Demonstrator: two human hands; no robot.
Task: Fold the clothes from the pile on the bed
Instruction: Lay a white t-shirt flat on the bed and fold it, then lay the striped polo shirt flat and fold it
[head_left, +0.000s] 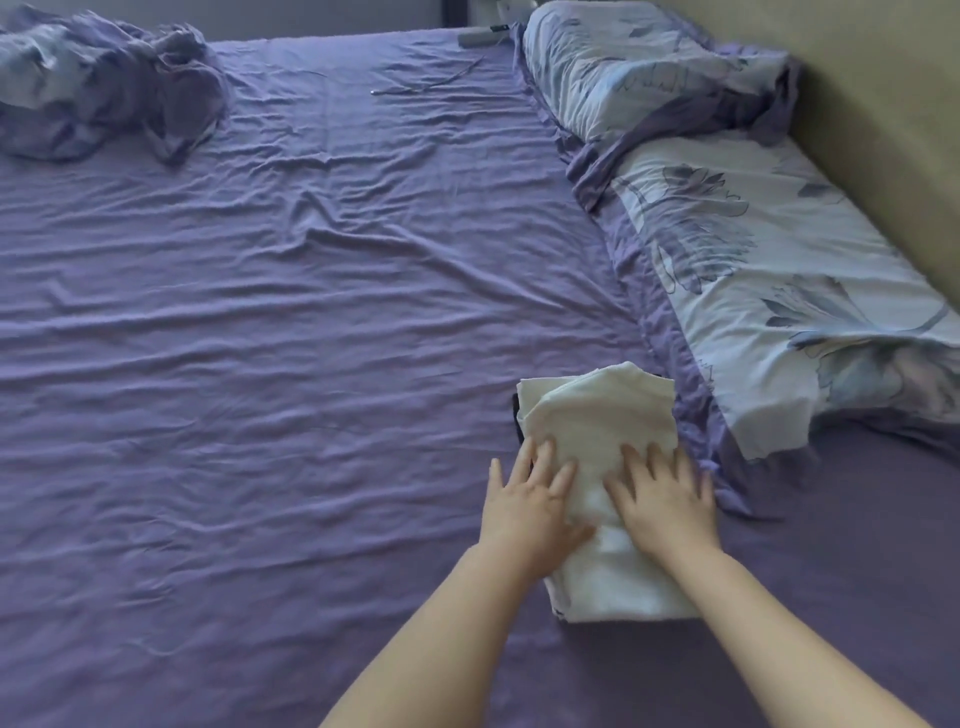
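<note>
Both hands are laid flat, fingers straight and spread: the left hand (530, 499) and right hand (662, 499) are pressed side by side on the folded white garment (597, 415), likely to flatten the last fold. The garment extends beyond the fingertips and back under the wrists, on the purple bed sheet (260, 364). A dark item (516, 415) peeks out beyond the left fingertips; its kind cannot be told. Just right of the right hand, a floral pillow (769, 270) is seen. Far off to the left, crumpled bedding (104, 88) is cut off by the frame. No pile is clearly made out.
</note>
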